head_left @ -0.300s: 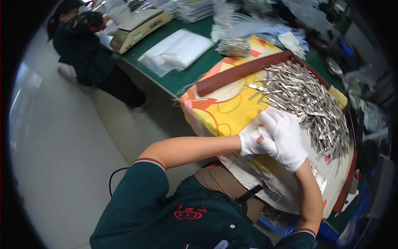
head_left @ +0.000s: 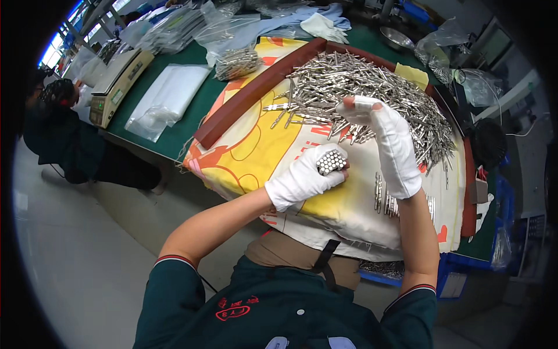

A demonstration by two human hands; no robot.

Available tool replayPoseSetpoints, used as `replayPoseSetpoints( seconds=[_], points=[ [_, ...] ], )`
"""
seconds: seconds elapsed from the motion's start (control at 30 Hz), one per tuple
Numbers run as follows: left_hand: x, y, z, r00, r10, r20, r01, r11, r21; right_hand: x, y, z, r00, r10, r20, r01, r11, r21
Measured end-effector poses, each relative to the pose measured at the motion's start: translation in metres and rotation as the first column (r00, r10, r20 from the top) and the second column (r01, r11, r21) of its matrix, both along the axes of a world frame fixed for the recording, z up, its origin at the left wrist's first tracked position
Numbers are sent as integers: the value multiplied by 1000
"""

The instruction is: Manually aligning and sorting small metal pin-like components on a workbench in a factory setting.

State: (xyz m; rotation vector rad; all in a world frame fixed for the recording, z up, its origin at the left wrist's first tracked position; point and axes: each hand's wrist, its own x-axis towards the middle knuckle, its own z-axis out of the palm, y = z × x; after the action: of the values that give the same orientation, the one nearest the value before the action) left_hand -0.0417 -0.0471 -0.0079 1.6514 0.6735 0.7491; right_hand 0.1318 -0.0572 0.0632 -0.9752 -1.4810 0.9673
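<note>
My left hand [head_left: 308, 177], in a white glove, is closed around a bundle of slim metal rods [head_left: 332, 163]. Their round ends face up, packed tightly together. My right hand [head_left: 388, 136], gloved in white with bare fingertips showing, is raised at the near side of a big heap of shiny stepped metal rods [head_left: 354, 78]. Its fingers are bent but apart, and nothing shows in them. Beneath the right wrist, a row of similar rods [head_left: 386, 198] lies side by side on the printed cloth [head_left: 261, 148]; the wrist hides part of that row.
A dark red wooden rail [head_left: 258, 96] borders the cloth and heap. Farther left on the green table [head_left: 160, 87] are a stack of white plastic sheets [head_left: 168, 96] and a weighing scale [head_left: 113, 87]. A bagged rod bundle [head_left: 237, 63] lies behind the rail. Another person [head_left: 75, 139] sits at the far left.
My hands were together and have moved apart, the left to the left and the right toward the heap. The rod bundle in my left hand now shows. The whole view has shifted.
</note>
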Motion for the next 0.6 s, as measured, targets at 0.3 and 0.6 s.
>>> replayPoseSetpoints(
  seconds=[0.3, 0.6],
  points=[
    [0, -1, -4, 998, -23, 61, 27, 997, -72, 5, -23, -25, 990, -118, 73, 130, 972, -196],
    [-1, 0, -4, 993, -27, 111, 33, 998, -53, 10, -24, -28, 994, -44, 97, 70, 959, -274]
  ],
)
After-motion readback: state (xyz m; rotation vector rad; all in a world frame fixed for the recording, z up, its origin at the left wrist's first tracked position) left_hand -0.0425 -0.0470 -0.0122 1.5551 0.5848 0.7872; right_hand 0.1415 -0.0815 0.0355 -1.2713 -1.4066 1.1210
